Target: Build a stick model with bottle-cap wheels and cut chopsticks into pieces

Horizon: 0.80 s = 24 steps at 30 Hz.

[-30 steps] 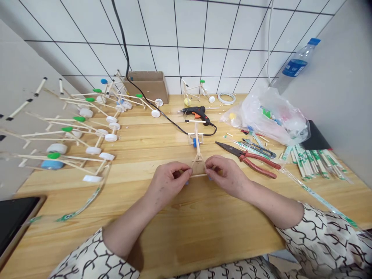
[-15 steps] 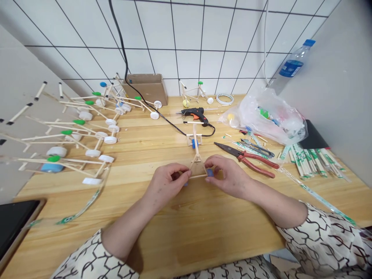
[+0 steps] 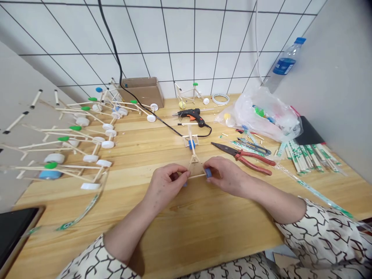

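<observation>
Small stick frame (image 3: 195, 167) gripped between both hands above wooden surface (image 3: 203, 221). Left hand (image 3: 166, 183): fingers (image 3: 182, 171) clenched on frame's left corner; second blue cap (image 3: 185, 185) seen just below, mostly hidden. Right hand (image 3: 228, 175): fingers (image 3: 213, 169) apparently clenched on blue bottle cap (image 3: 208, 173) at frame's right corner, contact partly blocked from view. Red-handled pliers (image 3: 247, 159) placed right of frame; hot glue gun (image 3: 190, 115) placed beyond frame.
</observation>
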Motion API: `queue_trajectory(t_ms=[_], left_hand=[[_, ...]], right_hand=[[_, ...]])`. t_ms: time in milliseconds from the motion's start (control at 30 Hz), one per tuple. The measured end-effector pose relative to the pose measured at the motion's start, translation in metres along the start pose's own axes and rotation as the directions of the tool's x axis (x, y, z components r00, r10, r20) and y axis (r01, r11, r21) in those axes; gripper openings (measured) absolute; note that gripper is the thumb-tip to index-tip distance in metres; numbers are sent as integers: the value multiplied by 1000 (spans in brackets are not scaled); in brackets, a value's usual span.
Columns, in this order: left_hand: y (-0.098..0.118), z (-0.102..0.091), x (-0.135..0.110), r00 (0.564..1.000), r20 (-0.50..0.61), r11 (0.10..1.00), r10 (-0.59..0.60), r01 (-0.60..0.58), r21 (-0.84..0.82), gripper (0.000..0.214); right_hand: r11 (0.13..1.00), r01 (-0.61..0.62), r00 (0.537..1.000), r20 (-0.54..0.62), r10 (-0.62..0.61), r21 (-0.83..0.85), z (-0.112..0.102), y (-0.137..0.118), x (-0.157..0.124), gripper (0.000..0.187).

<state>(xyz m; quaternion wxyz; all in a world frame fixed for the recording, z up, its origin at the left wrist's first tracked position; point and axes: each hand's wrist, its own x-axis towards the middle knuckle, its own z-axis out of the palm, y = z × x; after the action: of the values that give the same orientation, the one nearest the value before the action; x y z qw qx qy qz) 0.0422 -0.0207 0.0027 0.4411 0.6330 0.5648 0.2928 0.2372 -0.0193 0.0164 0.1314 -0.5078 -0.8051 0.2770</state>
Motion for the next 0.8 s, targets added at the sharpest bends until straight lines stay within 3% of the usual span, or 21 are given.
queue_trajectory(t_ms=[367, 800], left_hand=[[-1, 5, -3, 998, -20, 998, 54, -53, 41, 19], [7, 4, -4, 999, 6, 999, 33, -33, 4, 19]], right_hand=[[999, 25, 1000, -13, -25, -25, -4, -1, 0, 10], [1000, 6, 998, -60, -5, 9, 0, 1, 1, 7]])
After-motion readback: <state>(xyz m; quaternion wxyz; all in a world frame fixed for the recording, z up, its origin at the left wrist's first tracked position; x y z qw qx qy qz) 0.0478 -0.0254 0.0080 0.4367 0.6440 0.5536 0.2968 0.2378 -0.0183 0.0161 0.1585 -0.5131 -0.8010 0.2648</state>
